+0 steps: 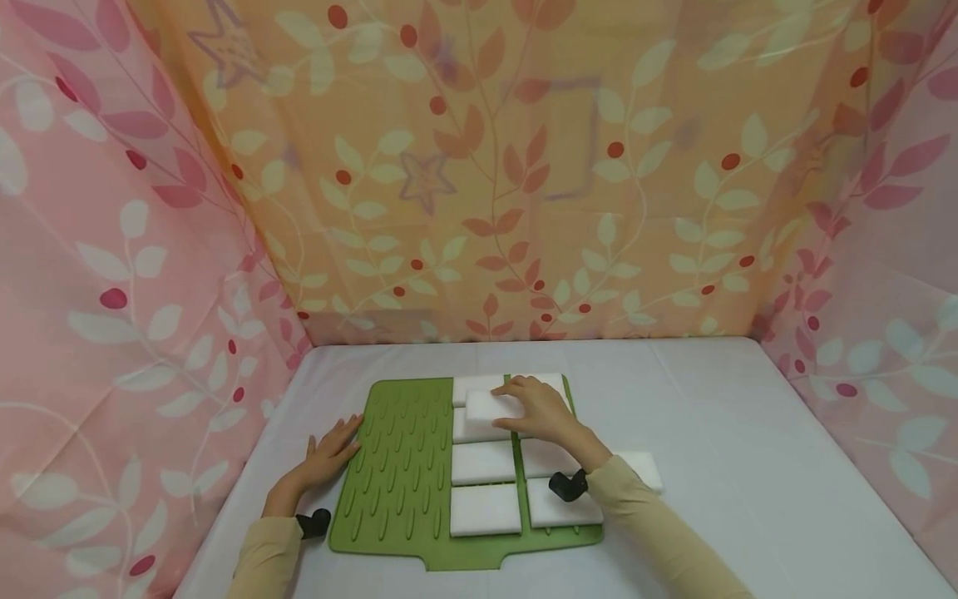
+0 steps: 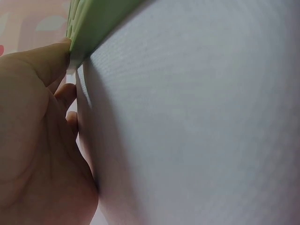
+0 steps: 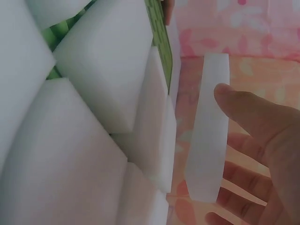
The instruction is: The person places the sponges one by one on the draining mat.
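Note:
A green ridged mat (image 1: 392, 466) lies on the table. On its right half, white sponge blocks (image 1: 485, 510) sit in two columns. My right hand (image 1: 542, 409) holds one white sponge (image 1: 485, 406) above the far blocks of the left column. From the right wrist, that sponge (image 3: 207, 136) shows edge-on between thumb and fingers, apart from the blocks below. My left hand (image 1: 327, 457) rests at the mat's left edge, fingers extended. In the left wrist view its thumb (image 2: 54, 58) touches the mat's rim (image 2: 101, 28).
Another white sponge (image 1: 644, 470) lies on the white tabletop (image 1: 748, 466) right of the mat, partly behind the right forearm. Flowered curtains (image 1: 524, 249) enclose the table at the back and both sides. A tab (image 1: 462, 563) juts from the mat's near edge.

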Demonstrator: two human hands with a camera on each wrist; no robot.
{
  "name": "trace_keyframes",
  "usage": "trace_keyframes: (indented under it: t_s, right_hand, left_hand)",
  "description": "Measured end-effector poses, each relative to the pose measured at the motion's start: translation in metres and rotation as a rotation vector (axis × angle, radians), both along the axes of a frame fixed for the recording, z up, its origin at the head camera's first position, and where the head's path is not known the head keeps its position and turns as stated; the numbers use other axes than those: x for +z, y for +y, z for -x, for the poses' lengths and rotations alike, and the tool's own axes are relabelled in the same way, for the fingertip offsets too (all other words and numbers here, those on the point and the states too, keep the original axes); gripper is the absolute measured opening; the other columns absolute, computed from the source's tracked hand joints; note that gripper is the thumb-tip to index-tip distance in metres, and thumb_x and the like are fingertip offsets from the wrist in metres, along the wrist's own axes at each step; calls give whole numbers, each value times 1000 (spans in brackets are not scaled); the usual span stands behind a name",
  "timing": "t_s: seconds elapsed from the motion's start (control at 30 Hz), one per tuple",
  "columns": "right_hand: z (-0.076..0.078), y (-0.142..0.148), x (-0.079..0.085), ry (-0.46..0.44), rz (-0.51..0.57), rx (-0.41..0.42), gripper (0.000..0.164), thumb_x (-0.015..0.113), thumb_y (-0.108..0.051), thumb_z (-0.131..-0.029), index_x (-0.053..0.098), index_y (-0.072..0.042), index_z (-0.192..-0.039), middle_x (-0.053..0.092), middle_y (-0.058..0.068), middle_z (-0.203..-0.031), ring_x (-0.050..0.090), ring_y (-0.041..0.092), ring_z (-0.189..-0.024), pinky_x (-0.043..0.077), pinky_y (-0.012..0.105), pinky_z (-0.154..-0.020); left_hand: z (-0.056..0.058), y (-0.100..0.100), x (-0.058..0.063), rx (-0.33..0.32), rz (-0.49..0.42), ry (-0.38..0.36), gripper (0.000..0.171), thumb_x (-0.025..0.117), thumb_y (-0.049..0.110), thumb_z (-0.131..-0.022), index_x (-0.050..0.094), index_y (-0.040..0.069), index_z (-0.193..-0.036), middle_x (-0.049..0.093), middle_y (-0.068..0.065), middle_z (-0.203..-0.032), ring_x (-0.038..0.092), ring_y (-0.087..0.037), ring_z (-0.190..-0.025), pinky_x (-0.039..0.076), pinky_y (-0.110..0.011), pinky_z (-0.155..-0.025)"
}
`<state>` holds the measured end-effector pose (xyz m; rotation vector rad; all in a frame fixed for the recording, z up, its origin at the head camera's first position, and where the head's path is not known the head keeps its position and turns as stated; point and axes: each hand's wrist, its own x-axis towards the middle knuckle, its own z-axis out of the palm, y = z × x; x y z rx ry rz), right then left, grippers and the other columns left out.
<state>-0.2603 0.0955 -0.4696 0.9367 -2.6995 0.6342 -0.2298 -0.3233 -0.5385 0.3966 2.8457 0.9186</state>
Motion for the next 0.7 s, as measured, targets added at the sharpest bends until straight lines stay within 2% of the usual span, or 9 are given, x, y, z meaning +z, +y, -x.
trace_keyframes:
  t_s: [0.27, 0.5, 0.7]
  right_hand:
    - [1, -13, 2, 0, 2, 18, 51, 71, -48, -76, 64, -21, -119, 61, 1, -116, 57, 24, -105, 48, 43, -81]
    - [4, -26, -4, -4, -10, 19, 51, 69, -52, -76, 64, -24, -118, 61, -3, -113, 56, 18, -104, 48, 38, -82]
    - [6, -38, -9, -24, -24, 24, 51, 67, -54, -78, 63, -25, -120, 60, -3, -115, 56, 19, -105, 47, 39, -81]
  left_hand:
    - [1, 0, -1, -2, 8, 3, 56, 41, 30, -100, 22, 10, -149, 18, -19, -152, 7, -43, -140, -12, -70, -98]
    - [1, 1, 0, 1, 5, 1, 56, 41, 29, -100, 22, 9, -148, 19, -20, -152, 8, -44, -139, -12, -71, -98]
    - [1, 1, 0, -1, 5, 1, 56, 41, 29, -100, 22, 9, -148, 18, -20, -152, 8, -43, -139, -13, -70, -98]
